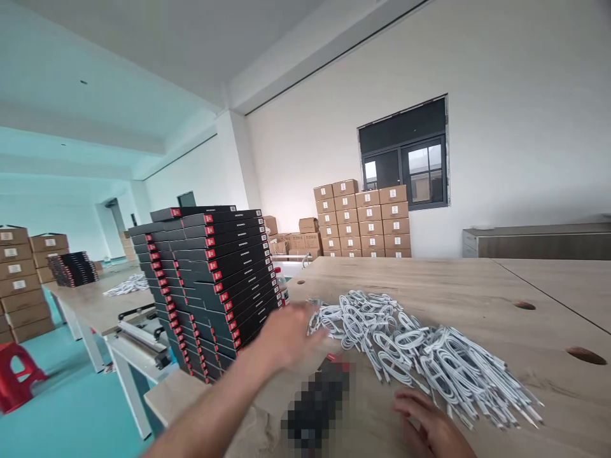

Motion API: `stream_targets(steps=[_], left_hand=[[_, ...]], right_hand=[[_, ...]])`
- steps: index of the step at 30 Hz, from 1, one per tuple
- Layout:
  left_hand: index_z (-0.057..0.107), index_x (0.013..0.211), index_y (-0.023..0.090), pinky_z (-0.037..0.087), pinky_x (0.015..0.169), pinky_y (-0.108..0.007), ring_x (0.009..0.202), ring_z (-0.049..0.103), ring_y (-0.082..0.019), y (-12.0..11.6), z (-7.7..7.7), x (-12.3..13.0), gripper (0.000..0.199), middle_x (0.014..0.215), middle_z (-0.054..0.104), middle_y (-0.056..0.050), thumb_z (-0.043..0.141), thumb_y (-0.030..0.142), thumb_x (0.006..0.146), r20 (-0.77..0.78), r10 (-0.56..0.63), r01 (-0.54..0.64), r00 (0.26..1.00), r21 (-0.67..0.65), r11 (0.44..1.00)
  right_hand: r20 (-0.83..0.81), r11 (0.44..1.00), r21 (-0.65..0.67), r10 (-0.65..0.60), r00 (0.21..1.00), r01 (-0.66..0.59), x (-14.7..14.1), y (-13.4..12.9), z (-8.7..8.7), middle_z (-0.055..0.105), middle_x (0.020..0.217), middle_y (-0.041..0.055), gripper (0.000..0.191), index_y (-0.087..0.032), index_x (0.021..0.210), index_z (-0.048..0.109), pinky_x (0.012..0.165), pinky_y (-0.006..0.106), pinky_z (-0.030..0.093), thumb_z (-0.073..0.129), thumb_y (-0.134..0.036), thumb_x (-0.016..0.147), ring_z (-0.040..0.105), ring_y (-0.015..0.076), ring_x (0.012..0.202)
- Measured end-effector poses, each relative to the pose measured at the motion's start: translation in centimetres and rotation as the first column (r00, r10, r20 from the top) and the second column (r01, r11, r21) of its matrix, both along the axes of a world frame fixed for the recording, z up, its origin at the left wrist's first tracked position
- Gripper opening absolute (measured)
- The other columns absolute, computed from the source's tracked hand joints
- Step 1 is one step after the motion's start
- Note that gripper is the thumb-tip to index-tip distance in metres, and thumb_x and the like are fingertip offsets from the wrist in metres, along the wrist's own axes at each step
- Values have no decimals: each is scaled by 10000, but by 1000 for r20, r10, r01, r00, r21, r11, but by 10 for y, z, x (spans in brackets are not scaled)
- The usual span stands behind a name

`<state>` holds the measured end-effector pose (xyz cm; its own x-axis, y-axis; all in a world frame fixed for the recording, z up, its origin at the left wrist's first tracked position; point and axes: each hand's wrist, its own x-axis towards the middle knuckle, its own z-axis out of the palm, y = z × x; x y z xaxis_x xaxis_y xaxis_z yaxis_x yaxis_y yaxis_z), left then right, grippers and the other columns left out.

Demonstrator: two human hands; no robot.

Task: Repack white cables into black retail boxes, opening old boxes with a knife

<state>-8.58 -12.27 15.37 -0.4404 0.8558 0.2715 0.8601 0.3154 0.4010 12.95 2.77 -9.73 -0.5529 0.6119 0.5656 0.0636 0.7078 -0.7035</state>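
My left hand (293, 332) reaches over the table between the black box stack and the white cables, its fingers apart and somewhat blurred, with nothing seen in it. At the lower right, my right hand (429, 423) is beside the cables, its fingers loosely curved and apart, holding nothing visible. Bundled white cables (405, 346) lie in a wide pile on the wooden table (429, 277). Between my hands is a dark object (317, 407), pixelated so its details cannot be made out. A tall stack of black boxes (214, 286) with red corners rises at the left.
Behind the black stack stands a bottle with a red cap (278, 275). Cardboard cartons (363, 222) are piled by the wall, with more at the far left (19, 283). A red stool (19, 375) and another table (90, 299) with cables stand left.
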Motion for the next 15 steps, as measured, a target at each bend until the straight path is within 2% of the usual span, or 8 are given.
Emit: stream_targets(steps=[3,5,7,9,11,12,13,15], left_hand=[[711,1196,174,336,1088,-676,1247,548,-574,17,-91,3,780,1195,695,-260,861,521,514,113,96,-85,989,-101,991],[688,1232,116,356,1059,-692,1221,552,-599,22,-124,-1,873,1200,680,-300,874,388,424,134,106,-88,985,-131,987],[643,1290,89,343,1090,-665,1257,536,-575,25,-132,-8,887,1262,653,-306,823,338,457,131,113,-94,985,-143,985],[590,1350,107,326,1138,-609,1310,524,-512,34,-121,-17,856,1306,647,-261,775,379,560,162,108,-92,981,-101,991],[558,1383,165,371,1144,-528,1312,556,-426,49,-104,-20,797,1287,681,-176,753,448,664,382,22,-46,924,54,997],[564,1372,186,418,1116,-492,1283,590,-393,58,-98,-18,758,1253,706,-143,750,469,695,565,-66,-34,823,165,986],[583,1348,191,465,1077,-469,1250,622,-373,67,-95,-12,710,1216,727,-124,746,475,718,740,-179,-30,649,259,965],[644,1260,156,539,982,-468,1149,685,-369,83,-100,4,608,1103,765,-128,722,476,748,915,-354,-47,194,369,928]], right_hand=[[60,996,49,67,996,-70,6,8,14,753,1117,109,293,-251,961,772,747,299,607,485,-307,950,753,214,875],[87,994,68,77,993,-83,10,8,24,753,1104,92,270,-253,968,758,831,294,594,490,-233,937,749,209,945],[106,994,88,53,993,-62,13,3,34,750,1098,79,276,-252,972,741,868,294,576,487,-165,912,737,208,992],[130,993,108,24,991,-38,15,0,45,745,1097,72,298,-245,965,727,880,301,560,477,-106,880,724,212,1011],[136,992,124,-14,991,-3,14,0,53,740,1077,63,322,-239,951,718,877,302,548,467,-66,848,715,213,1008],[136,991,133,-34,990,16,14,1,55,737,1063,58,331,-238,949,716,866,299,546,463,-55,839,712,212,997],[138,989,144,-57,989,37,14,2,56,734,1049,56,332,-238,947,715,853,296,545,460,-54,839,711,210,981],[151,981,177,-103,983,76,14,7,50,727,1009,55,321,-236,929,715,813,289,550,454,-66,853,710,206,929]])
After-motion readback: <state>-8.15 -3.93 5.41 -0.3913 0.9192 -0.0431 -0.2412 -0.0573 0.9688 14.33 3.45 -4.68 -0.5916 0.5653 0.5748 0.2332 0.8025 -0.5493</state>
